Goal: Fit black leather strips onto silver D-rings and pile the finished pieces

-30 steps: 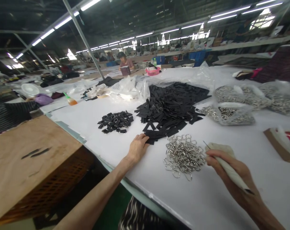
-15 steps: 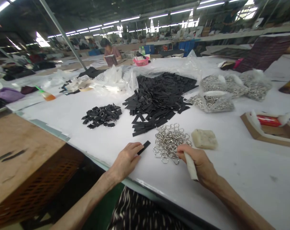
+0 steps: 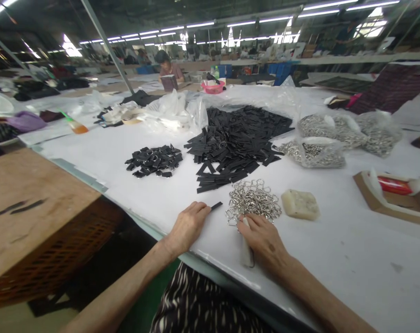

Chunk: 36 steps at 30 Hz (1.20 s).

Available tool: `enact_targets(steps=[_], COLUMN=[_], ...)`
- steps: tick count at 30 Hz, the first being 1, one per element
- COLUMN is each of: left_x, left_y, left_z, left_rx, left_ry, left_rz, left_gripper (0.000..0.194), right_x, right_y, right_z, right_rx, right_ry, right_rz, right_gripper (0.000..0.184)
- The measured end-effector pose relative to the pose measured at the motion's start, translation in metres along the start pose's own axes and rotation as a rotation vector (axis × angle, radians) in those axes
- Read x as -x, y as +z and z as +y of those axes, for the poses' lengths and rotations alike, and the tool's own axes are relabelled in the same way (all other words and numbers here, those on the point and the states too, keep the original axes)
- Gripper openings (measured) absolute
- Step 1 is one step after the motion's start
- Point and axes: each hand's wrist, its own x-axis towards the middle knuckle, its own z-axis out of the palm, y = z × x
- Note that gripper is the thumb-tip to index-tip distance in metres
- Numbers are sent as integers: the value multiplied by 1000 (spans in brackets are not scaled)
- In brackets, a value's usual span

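My left hand (image 3: 192, 223) is closed on a short black strip (image 3: 216, 206), whose end sticks out past the fingertips. Closed around a pale wrapped handle (image 3: 246, 252), my right hand (image 3: 262, 236) rests at the near edge of a pile of silver metal rings (image 3: 253, 199). Its fingertips touch the rings; whether they pinch one is hidden. A yellowish block (image 3: 300, 204) lies just right of the rings. Beyond them spreads a big heap of black strips (image 3: 241, 134). To its left is a smaller pile of black strips looped on rings (image 3: 154, 160).
Clear bags of metal rings (image 3: 317, 152) stand at the right, behind a cardboard tray (image 3: 386, 203) with a red item. Crumpled plastic (image 3: 171, 113) and a pink basket (image 3: 213, 88) are farther back. A wooden board (image 3: 33, 199) stands left. A person (image 3: 170, 69) sits across the table.
My right hand has moved left along the near side of the ring pile, with the handle now pointing down. My left hand has drawn over more of the black strip. The view has shifted slightly.
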Motion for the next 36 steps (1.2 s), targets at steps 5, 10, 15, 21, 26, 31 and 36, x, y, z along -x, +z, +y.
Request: enact_targets(steps=[5, 10, 15, 21, 26, 31, 36], left_x=[-9, -11, -11, -13, -13, -15, -20], left_y=[0, -8, -9, 0, 6, 12, 15], left_z=[4, 27, 49, 63, 72, 79, 80], left_rx=[449, 931, 1435, 1526, 1491, 1340, 1206], left_ry=[-346, -548, -730, -788, -742, -705, -689], left_rz=[92, -46, -115, -105, -131, -194, -244], left_gripper=[17, 15, 18, 22, 17, 14, 15], right_x=[3, 4, 4, 2, -6, -6, -2], right_y=[1, -8, -11, -23, -44, -51, -50], right_z=[6, 10, 11, 9, 10, 21, 30], right_rx=[-27, -143, -234, -637, -808, -871, -960], right_ry=[-70, 36, 102, 519, 675, 678, 687], right_rz=[97, 84, 106, 95, 204, 164, 28], right_gripper=[21, 22, 20, 9, 4, 4, 4])
